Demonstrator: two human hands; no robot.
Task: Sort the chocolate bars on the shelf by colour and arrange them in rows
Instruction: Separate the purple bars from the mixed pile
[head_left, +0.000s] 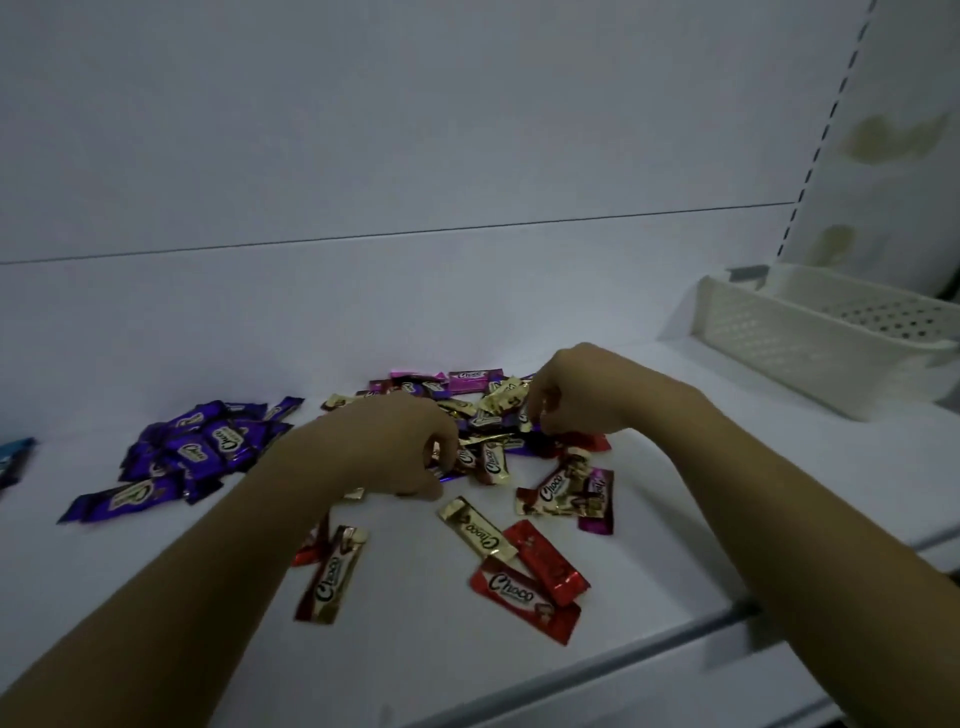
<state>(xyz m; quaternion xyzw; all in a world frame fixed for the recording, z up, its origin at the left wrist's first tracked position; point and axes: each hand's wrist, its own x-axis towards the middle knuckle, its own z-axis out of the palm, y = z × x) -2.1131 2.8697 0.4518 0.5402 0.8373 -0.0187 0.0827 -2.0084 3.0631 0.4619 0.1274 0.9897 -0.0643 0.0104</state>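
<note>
Left hand (397, 444) and right hand (574, 395) curl into the mixed chocolate bars (498, 405), I'd guess hunting purples for the purple pile (208, 441); grip I cannot tell.

Bare white shelf surface (415, 654) lies open along the front edge and behind the piles. A loose heap of red, gold and pink foil-wrapped chocolate bars (493, 460) blocks the middle, a purple-wrapped pile (202, 447) the left, a white perforated plastic basket (779, 338) the right rear.
</note>
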